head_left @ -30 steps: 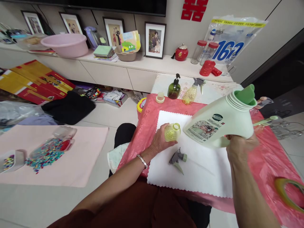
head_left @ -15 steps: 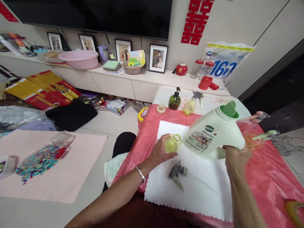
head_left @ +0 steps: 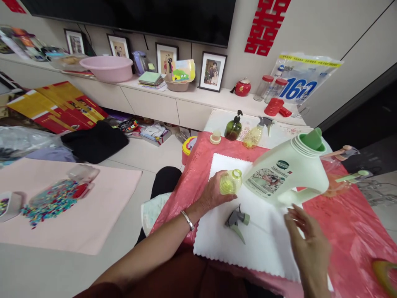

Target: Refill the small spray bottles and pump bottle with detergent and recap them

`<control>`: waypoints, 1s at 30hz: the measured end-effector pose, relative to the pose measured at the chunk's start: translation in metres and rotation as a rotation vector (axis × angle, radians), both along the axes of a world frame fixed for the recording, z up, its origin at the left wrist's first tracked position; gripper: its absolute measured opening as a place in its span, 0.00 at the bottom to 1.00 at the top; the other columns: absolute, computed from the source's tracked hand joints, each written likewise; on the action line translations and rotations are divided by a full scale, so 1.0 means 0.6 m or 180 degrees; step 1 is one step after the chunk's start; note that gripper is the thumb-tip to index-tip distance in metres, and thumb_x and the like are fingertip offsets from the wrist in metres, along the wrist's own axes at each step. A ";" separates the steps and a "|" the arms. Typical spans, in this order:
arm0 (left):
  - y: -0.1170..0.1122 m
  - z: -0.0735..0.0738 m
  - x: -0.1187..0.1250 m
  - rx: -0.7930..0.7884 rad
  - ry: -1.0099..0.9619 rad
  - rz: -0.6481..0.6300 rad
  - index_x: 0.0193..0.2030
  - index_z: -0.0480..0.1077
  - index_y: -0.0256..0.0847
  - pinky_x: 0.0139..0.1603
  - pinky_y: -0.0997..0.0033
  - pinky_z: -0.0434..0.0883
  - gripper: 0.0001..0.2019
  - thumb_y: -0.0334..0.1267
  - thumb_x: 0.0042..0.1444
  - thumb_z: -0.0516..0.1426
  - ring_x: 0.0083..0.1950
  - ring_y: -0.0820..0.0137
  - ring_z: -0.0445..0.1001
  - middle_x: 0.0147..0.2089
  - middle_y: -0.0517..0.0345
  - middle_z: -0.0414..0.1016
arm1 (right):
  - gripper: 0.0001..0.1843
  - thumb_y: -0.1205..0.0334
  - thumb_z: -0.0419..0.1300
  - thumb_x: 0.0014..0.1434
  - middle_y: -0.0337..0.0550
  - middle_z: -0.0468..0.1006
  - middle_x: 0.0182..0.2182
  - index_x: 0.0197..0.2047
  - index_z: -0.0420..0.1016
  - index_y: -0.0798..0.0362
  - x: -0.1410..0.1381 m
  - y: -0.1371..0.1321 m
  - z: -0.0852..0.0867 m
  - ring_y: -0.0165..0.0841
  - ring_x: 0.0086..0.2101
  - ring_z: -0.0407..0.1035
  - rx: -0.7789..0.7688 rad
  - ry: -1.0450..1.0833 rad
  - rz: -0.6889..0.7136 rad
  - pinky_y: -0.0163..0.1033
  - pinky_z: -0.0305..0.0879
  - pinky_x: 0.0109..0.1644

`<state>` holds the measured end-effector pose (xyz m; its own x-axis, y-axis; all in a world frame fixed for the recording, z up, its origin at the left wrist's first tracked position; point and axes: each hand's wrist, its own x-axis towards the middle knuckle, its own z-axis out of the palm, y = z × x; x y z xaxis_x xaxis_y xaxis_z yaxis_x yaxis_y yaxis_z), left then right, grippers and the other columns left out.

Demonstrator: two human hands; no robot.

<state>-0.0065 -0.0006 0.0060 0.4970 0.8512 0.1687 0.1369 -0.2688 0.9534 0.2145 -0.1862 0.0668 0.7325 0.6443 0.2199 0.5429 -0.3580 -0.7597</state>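
My left hand (head_left: 214,193) is wrapped around the small yellow-green bottle (head_left: 230,182), which stands on the far left part of the white cloth (head_left: 263,248). Its neck is uncapped, and I cannot tell how full it is. My right hand (head_left: 307,242) is loose with the fingers spread, grasping nothing, just near of the pale green jug (head_left: 285,171). The blur hides whether a fingertip touches the handle. The jug leans on the cloth with its base beside the small bottle, its open mouth with the green spout (head_left: 312,140) pointing up and right. A spray trigger head (head_left: 237,218) lies on the cloth near the small bottle. At the far edge of the bench (head_left: 344,223) stand a dark green pump bottle (head_left: 233,129) and a yellow spray bottle (head_left: 254,135).
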 end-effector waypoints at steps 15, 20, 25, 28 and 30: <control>0.009 -0.012 0.008 0.0269 -0.0064 -0.0103 0.70 0.57 0.40 0.72 0.42 0.62 0.58 0.71 0.38 0.69 0.71 0.43 0.65 0.70 0.36 0.64 | 0.20 0.68 0.48 0.68 0.51 0.71 0.52 0.60 0.67 0.54 -0.101 0.024 -0.069 0.42 0.48 0.66 -0.0805 -0.2066 0.2199 0.44 0.62 0.44; 0.010 -0.015 0.009 0.0317 -0.0013 -0.0082 0.72 0.53 0.39 0.74 0.41 0.60 0.58 0.62 0.40 0.73 0.73 0.43 0.62 0.72 0.35 0.60 | 0.16 0.66 0.45 0.72 0.49 0.72 0.50 0.57 0.68 0.54 -0.100 0.028 -0.052 0.39 0.49 0.67 -0.0483 -0.1840 0.2147 0.43 0.66 0.48; 0.011 -0.015 0.011 0.0255 0.0162 -0.0078 0.70 0.56 0.44 0.74 0.41 0.61 0.52 0.52 0.41 0.74 0.72 0.44 0.64 0.71 0.41 0.64 | 0.14 0.54 0.55 0.74 0.42 0.74 0.50 0.56 0.72 0.50 -0.071 0.017 0.023 0.31 0.47 0.71 0.0099 -0.0982 0.2031 0.35 0.68 0.49; 0.011 -0.015 0.012 0.0257 0.0136 -0.0074 0.70 0.57 0.44 0.73 0.41 0.62 0.50 0.52 0.42 0.74 0.72 0.44 0.65 0.71 0.41 0.64 | 0.17 0.54 0.65 0.67 0.46 0.74 0.51 0.56 0.76 0.51 -0.072 0.015 0.074 0.34 0.48 0.72 0.0806 0.0135 0.1577 0.36 0.68 0.49; 0.011 -0.016 0.011 0.0273 0.0072 -0.0103 0.70 0.57 0.44 0.72 0.41 0.63 0.50 0.55 0.43 0.73 0.71 0.45 0.65 0.71 0.40 0.64 | 0.22 0.56 0.69 0.62 0.49 0.74 0.51 0.58 0.77 0.53 -0.082 0.027 0.107 0.34 0.44 0.73 0.1464 0.0762 0.1101 0.36 0.68 0.44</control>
<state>0.0001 0.0058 -0.0035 0.5287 0.8175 0.2286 0.1480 -0.3540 0.9235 0.1652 -0.1699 0.1308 0.5617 0.7314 0.3868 0.3645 0.2009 -0.9093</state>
